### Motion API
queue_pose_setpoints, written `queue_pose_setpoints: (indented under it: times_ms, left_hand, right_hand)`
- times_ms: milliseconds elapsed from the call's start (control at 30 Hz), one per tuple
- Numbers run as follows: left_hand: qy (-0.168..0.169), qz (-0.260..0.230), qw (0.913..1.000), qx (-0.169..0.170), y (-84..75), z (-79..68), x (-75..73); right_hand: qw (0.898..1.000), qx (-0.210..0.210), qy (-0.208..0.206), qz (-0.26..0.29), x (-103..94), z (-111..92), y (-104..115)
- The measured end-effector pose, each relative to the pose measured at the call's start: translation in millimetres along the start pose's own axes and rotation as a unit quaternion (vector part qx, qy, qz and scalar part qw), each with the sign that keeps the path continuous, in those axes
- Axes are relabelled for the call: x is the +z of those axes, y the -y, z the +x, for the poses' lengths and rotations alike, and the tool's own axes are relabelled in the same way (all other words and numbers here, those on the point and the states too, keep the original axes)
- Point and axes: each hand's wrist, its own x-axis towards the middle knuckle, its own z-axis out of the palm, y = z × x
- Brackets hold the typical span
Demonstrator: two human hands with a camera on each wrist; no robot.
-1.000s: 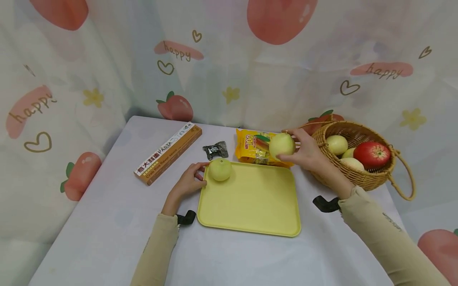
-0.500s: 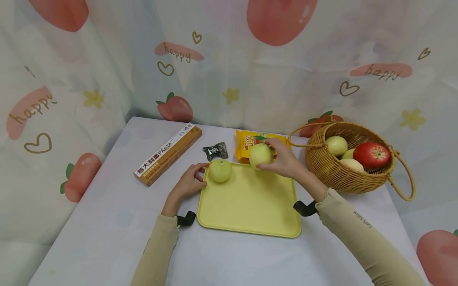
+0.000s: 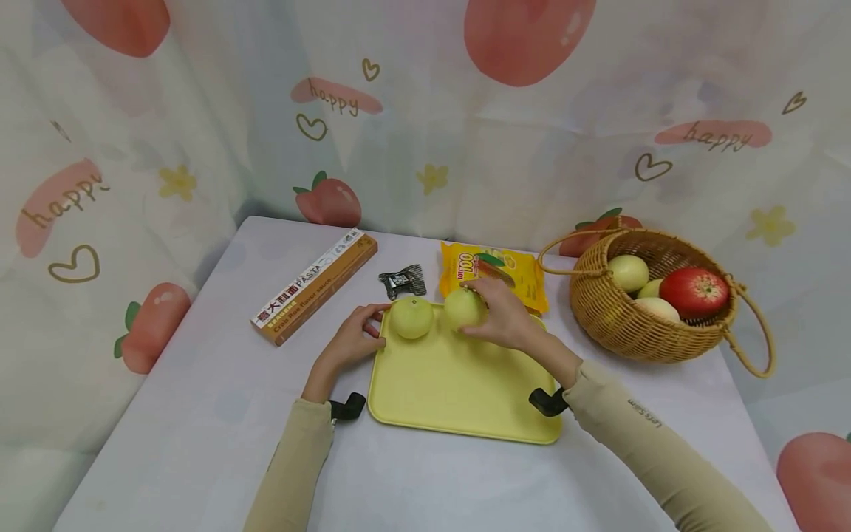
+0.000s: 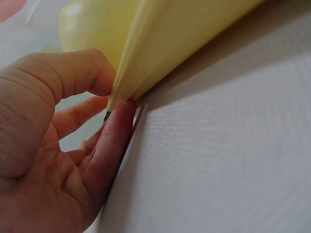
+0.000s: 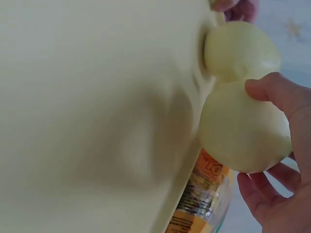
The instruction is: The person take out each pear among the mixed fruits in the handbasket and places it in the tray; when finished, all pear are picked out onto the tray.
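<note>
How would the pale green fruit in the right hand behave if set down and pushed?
The pale green fruit would probably roll, being nearly round, though the raised rim of the yellow tray might stop it. Its smooth-looking skin could make it slightly slippery. It seems firm: the right hand makes no visible dent.

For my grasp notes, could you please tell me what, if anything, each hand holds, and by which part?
The right hand holds a pale green fruit by its sides; the left hand pinches the yellow tray by its left rim.
</note>
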Motion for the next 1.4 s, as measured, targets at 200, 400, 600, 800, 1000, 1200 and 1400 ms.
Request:
queue_pose_setpoints:
  times_ms: [200, 400, 600, 800, 1000, 1200, 1400]
  left_hand:
    - [-0.002, -0.002, 1.0000, 0.009, -0.2, -0.4, -0.4]
    - [-0.001, -0.004, 0.9999, 0.011, -0.6, -0.3, -0.4]
    - [0.000, -0.002, 0.9999, 0.012, 0.4, 0.5, 0.7]
    - [-0.002, -0.003, 1.0000, 0.009, 0.8, 0.4, 0.4]
    - [-0.002, -0.002, 1.0000, 0.007, -0.1, 1.2, 0.3]
    - [0.000, -0.003, 1.0000, 0.005, -0.8, 0.9, 0.6]
    - [0.000, -0.004, 1.0000, 0.009, 0.2, 0.4, 0.4]
  right_hand:
    - [1.000, -0.005, -0.002, 0.000, 12.5, -3, 1]
    - [1.000, 0.004, -0.005, 0.013, 19.2, -3, 1]
    - [1.000, -0.001, -0.014, 0.027, 24.6, -4, 0]
    - [0.999, -0.007, -0.017, 0.035, 26.3, -5, -1]
    - [0.999, -0.003, -0.015, 0.045, 26.2, -7, -2]
    - [0.997, 0.019, -0.004, 0.072, 21.9, -8, 0]
    - [0.994, 0.042, -0.007, 0.100, 12.0, -9, -1]
